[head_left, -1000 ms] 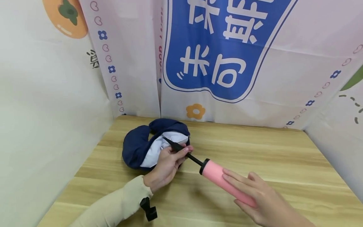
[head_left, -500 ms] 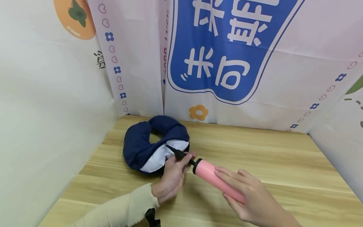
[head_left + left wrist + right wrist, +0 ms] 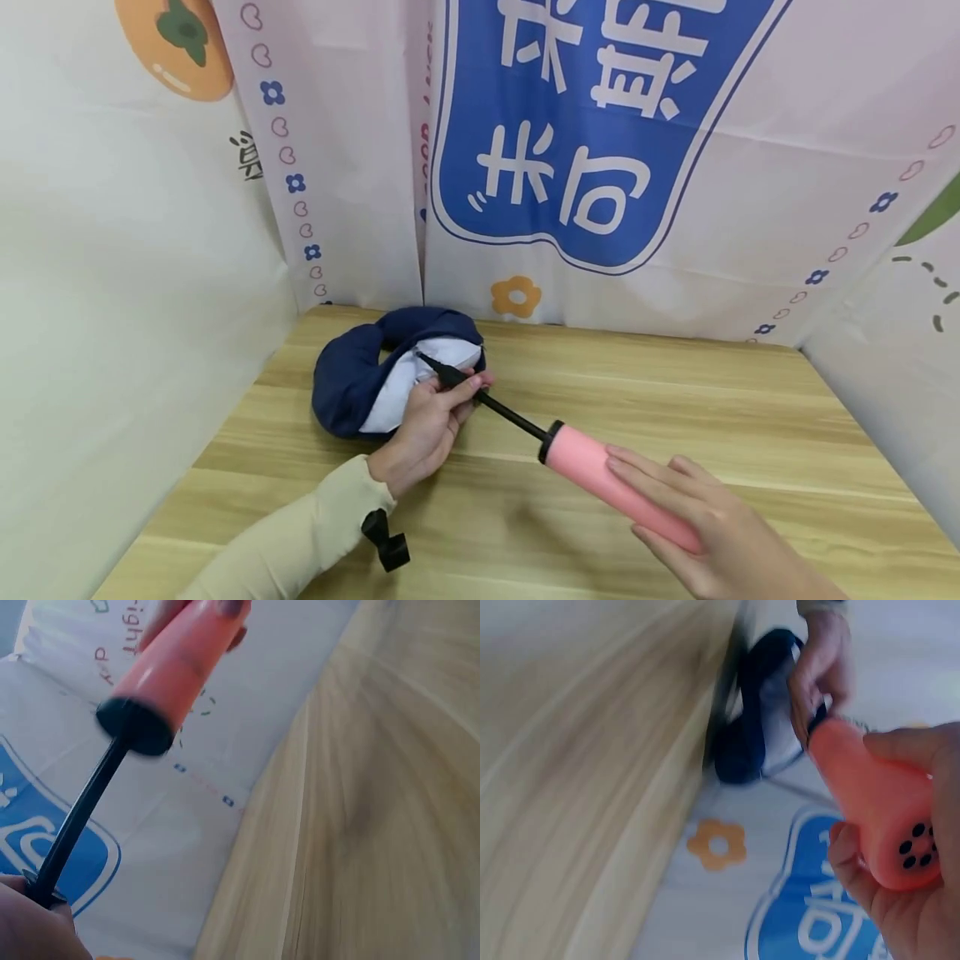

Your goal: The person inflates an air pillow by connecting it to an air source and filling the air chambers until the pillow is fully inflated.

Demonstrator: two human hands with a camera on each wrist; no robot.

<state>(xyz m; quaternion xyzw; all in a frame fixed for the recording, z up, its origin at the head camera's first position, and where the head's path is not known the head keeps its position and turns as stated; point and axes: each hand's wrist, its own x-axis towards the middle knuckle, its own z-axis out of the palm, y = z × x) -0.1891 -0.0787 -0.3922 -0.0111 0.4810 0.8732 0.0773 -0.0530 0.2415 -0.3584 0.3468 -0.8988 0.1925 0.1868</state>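
Note:
A navy U-shaped neck pillow (image 3: pixel 348 383), its white inner lining (image 3: pixel 390 396) exposed through an opening, lies at the back left of the table. My left hand (image 3: pixel 427 425) pinches the black nozzle end (image 3: pixel 448 375) of a pink hand pump (image 3: pixel 600 475), whose thin tip points into the lining. Whether the tip sits inside a valve is too small to tell. My right hand (image 3: pixel 712 517) grips the pump's pink barrel. Between the hands a length of black rod (image 3: pixel 513 415) is drawn out, also visible in the left wrist view. Vent holes mark the barrel's end (image 3: pixel 919 847).
The wood-grain table (image 3: pixel 675 400) is bounded at the back by a printed cloth wall (image 3: pixel 375 208), with plain white sides at left and right. A black strap (image 3: pixel 386 542) hangs from my left sleeve.
Half a second ago the barrel was pushed close to my left hand; now my right hand has pulled it back, baring more rod. The pillow's near side looks slightly more lifted.

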